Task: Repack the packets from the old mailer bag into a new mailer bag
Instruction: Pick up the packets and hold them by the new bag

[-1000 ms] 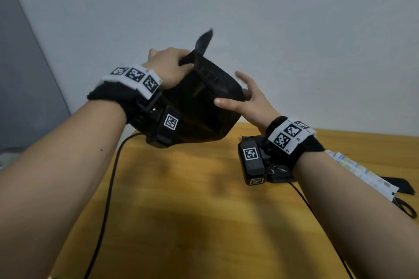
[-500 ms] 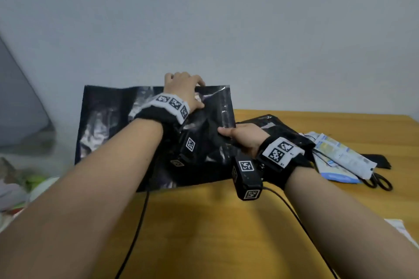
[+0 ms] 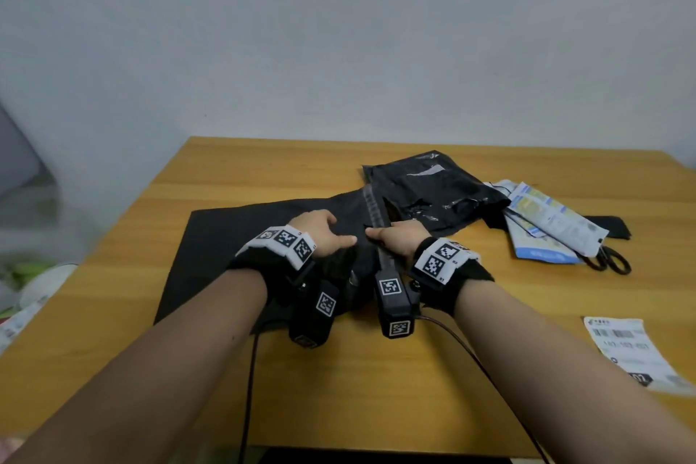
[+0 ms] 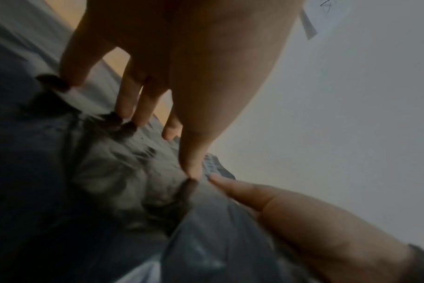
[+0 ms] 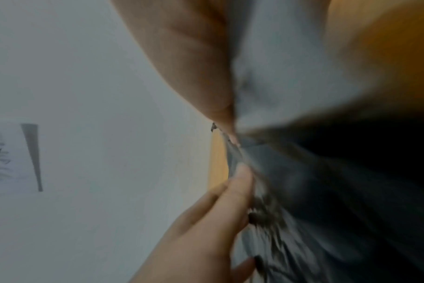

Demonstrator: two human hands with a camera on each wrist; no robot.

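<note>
The new black mailer bag [image 3: 226,256] lies flat on the wooden table [image 3: 263,169], its mouth strip running between my hands. My left hand [image 3: 324,234] presses on it with straight, spread fingers [image 4: 131,107], thumb tip on the plastic. My right hand [image 3: 395,237] sits at the mouth strip. In the right wrist view its thumb [image 5: 194,67] pinches the bag's edge [image 5: 278,67]. The crumpled old mailer bag [image 3: 433,196] lies behind my hands. Blue-and-white packets [image 3: 546,222] are stacked to its right.
Black scissors [image 3: 610,260] lie by the packets, with a black strip [image 3: 614,226] behind them. A white shipping label [image 3: 621,347] rests near the right front. Cables trail from both wrists over the table. A pale wall stands behind; blurred clutter lies off the table's left edge.
The new bag was held up in front of the wall; it has come down and now lies flat on the table. Both hands lowered with it and rest on it.
</note>
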